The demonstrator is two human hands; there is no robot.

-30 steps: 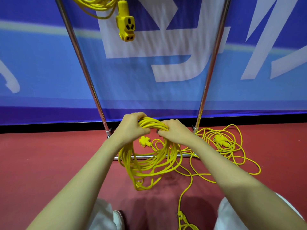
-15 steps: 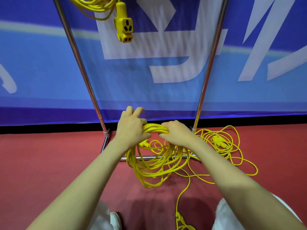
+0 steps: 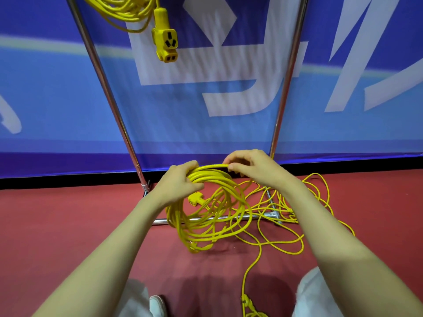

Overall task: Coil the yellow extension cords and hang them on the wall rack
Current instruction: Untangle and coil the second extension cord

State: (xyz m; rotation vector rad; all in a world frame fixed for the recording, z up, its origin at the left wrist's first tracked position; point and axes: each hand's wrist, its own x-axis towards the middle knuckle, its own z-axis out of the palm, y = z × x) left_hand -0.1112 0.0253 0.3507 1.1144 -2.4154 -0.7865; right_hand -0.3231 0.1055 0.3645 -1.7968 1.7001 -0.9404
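My left hand (image 3: 176,183) grips the coiled yellow extension cord (image 3: 212,173) above the red floor (image 3: 68,225), while my right hand (image 3: 254,168) pinches its top strand. Loose cord (image 3: 283,202) sprawls around the chrome rack (image 3: 110,97) base. Another cord's socket (image 3: 166,45) hangs before the blue banner (image 3: 206,124).

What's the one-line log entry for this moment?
left hand: grips coil | right hand: pinches coil's top strand | second cord: hangs overhead
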